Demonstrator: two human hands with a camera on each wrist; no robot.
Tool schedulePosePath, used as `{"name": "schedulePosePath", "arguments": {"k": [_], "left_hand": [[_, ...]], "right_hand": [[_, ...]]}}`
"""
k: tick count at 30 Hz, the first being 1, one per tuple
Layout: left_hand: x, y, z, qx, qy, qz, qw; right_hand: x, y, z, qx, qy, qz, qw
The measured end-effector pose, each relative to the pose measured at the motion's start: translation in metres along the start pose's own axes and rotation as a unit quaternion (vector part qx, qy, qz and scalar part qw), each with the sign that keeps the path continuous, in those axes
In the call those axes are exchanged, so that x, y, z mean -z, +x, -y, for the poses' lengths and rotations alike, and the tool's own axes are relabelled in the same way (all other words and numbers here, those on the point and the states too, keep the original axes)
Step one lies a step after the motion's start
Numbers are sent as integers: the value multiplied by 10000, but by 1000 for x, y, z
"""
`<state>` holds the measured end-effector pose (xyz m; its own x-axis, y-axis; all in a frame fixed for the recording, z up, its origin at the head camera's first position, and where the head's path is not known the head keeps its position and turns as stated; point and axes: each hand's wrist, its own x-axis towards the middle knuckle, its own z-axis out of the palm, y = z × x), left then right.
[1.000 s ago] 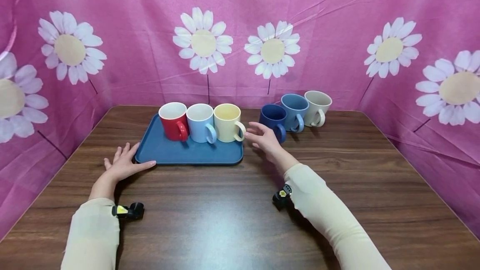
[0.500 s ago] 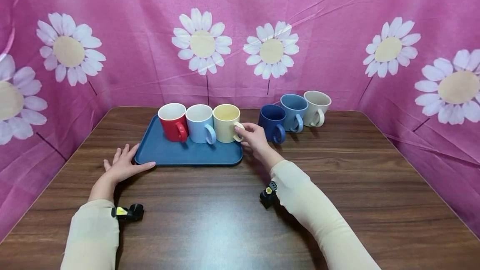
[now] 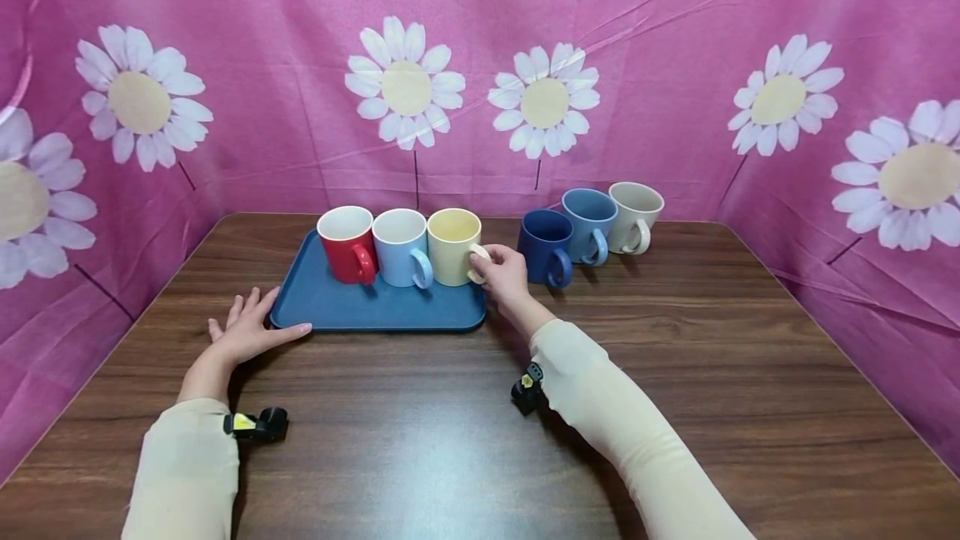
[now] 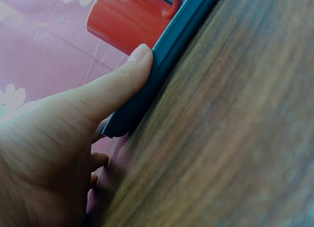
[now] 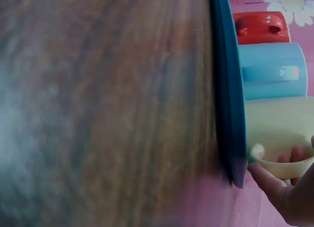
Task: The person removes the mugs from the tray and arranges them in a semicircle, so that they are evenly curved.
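On a blue tray [image 3: 382,312] three mugs stand upright in a row: a red mug [image 3: 342,252], a light blue mug [image 3: 396,252] and a pale yellow mug [image 3: 450,252]. With thumb and fingers my right hand [image 3: 507,280] holds the yellow mug's handle; the right wrist view shows several fingertips [image 5: 296,153] behind the handle loop. My left hand [image 3: 243,332] rests at the tray's front left corner, fingers spread. Its straight thumb [image 4: 125,80] lies against the tray's rim in the left wrist view, where the other fingers are partly hidden.
Right of the tray, a dark blue mug [image 3: 543,247], a mid-blue mug [image 3: 587,227] and an off-white mug [image 3: 632,219] stand in a slanting row on the brown wooden table [image 3: 420,432]. The dark blue one is close to my right hand. A pink flowered cloth [image 3: 300,123] hangs behind.
My right hand has moved left from beside the dark blue mug and taken hold of the yellow mug's handle. The left hand, the tray and the mugs have stayed in place.
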<state>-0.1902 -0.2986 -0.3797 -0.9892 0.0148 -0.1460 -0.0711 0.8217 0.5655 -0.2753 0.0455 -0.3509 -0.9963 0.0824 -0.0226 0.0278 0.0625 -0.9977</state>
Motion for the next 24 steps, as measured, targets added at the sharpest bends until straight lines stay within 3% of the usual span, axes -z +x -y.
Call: {"name": "schedulePosePath", "arguments": {"k": [13,24], "left_hand": [[0,1,0,2,-27,6,10000],[0,1,0,40,87,10,10000]], "right_hand": [[-3,0,-7,186,152,-416,9988],[-4,-7,-4,344,211,-382,9985]]}}
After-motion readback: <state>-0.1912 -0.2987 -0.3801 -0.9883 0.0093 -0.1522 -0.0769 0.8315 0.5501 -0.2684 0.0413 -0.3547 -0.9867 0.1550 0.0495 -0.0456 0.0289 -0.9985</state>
